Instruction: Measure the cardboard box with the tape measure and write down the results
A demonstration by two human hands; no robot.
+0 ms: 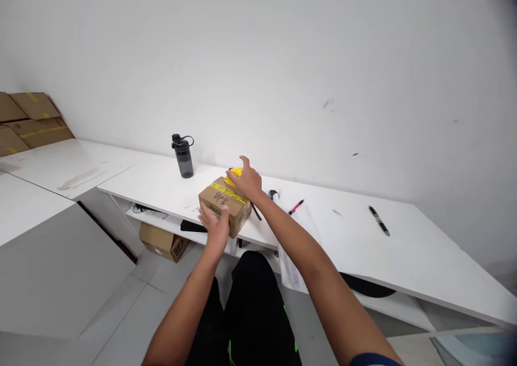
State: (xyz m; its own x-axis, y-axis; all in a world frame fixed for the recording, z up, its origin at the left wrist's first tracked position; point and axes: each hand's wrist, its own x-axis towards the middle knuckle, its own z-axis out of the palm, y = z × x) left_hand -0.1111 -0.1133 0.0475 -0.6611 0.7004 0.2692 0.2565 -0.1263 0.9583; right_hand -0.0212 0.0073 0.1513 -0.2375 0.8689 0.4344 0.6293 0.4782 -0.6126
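A small cardboard box [220,197] with yellow tape across its top and black handwriting sits at the front edge of the white desk. My left hand [217,231] is at its near side, fingers spread and thumb raised, seemingly touching the cardboard without wrapping around it. Over the far side of the box is my right hand [248,183], index finger lifted and thumb apart from it. Beside that thumb is a rounded yellow item with black marks [233,177], partly covered by the hand; its exact kind is unclear.
A dark water bottle [183,159] stands behind the box. Rightward lie a red-and-black pen [297,206], paper [294,264] hanging over the desk edge [404,280], and a black marker [378,220]. Cartons are stacked at far left [40,129]; another carton [161,241] is below the desk.
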